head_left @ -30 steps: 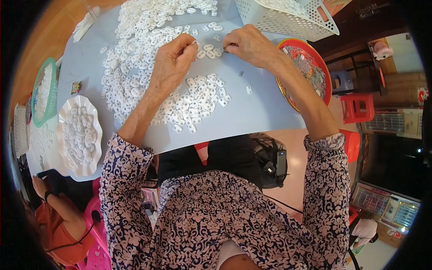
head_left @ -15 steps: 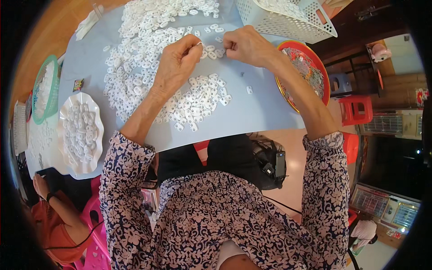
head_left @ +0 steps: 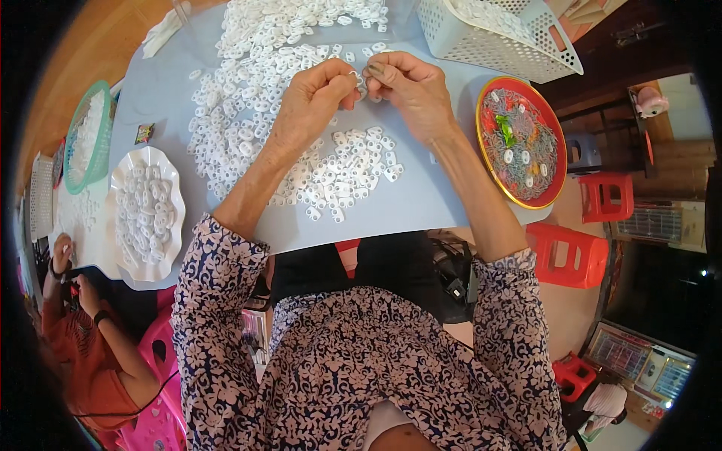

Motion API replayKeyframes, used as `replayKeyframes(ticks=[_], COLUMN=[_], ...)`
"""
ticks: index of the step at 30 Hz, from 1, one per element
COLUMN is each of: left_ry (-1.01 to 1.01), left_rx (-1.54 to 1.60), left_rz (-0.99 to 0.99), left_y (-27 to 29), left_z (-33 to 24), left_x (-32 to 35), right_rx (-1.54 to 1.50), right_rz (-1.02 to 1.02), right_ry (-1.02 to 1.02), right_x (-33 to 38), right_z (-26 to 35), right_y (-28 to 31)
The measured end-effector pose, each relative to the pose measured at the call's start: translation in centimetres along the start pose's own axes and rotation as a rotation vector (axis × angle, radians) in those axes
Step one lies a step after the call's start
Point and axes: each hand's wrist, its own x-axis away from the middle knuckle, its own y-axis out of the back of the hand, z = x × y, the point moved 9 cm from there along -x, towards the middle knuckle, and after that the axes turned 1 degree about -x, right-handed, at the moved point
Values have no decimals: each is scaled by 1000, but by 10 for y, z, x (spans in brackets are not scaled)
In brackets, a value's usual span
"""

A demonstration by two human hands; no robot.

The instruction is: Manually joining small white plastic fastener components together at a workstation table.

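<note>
Left hand [head_left: 317, 94]: fingers pinched on a small smooth white piece [head_left: 356, 77], at their tips. Right hand [head_left: 414, 92] curled just beside it; can't tell if its fingers grip anything. Holed white ovals [head_left: 244, 139], plastic-looking, heaped over the table [head_left: 421, 197], left forearm [head_left: 258, 178] hiding some. Round red tray [head_left: 547, 107] right, scalloped white dish [head_left: 115, 199] left, perforated basket [head_left: 489, 56] beyond.

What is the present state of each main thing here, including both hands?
Left hand: pinching a white piece
Right hand: curled, hold unclear
White pile: loose, spread
Wavy plate: loaded
Red tray: filled
White basket: open, loaded
Green basket: open, loaded
Red stool: unoccupied
</note>
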Motion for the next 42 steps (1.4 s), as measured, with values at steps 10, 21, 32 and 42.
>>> replayKeyframes(ticks=[10,21,32,42], left_ry=[-34,-41,-34,-118], left_rx=[-87,-151,-227,-171], left_rz=[-4,-18,-25,70], left_y=[-5,-6,-8,-12], left_z=[-6,-10,-13,-12], left_x=[5,5,8,5], right_rx=[-16,-81,71,220], right_rz=[-46,-72,-104,-62], right_ry=[65,129,138,184], right_x=[6,6,10,11], right_z=[-2,1,7,13], right_y=[-3,-2,-2,-7])
